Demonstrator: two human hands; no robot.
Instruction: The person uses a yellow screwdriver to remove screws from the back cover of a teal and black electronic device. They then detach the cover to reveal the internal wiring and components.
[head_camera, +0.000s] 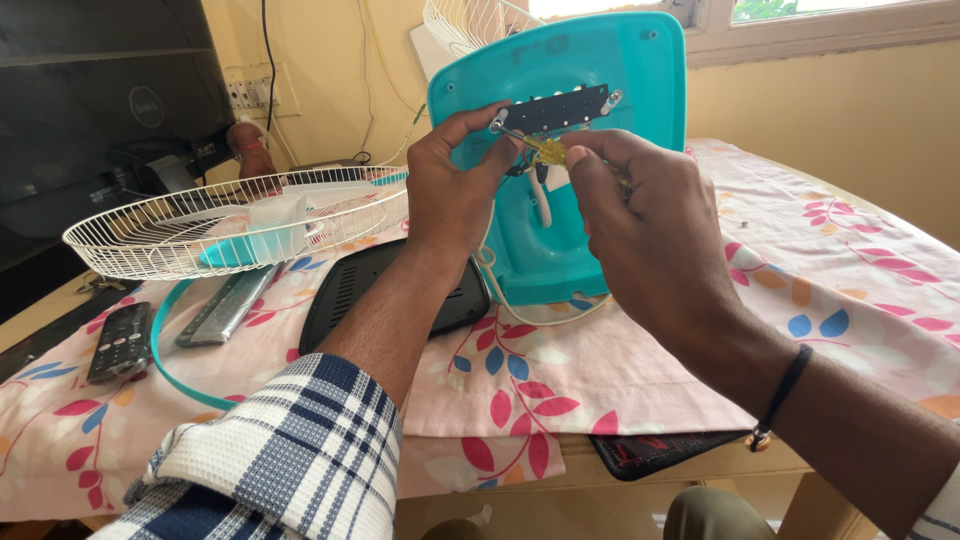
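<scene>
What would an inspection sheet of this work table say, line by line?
Surface: table under a white cloth with pink and blue leaf print.
Job's things: upright turquoise plastic fan housing; black switch strip on it; yellow-handled screwdriver at the strip.
Clutter: white wire fan guard, black remote control, grey remote, black vented box, turquoise ring, dark wallet at the table edge.
Grips: left hand pinches the strip's end; right hand shut on the screwdriver.
Cables: white cord looping below the housing; black cable down the wall.
Surroundings: yellow wall, window frame, dark monitor.
</scene>
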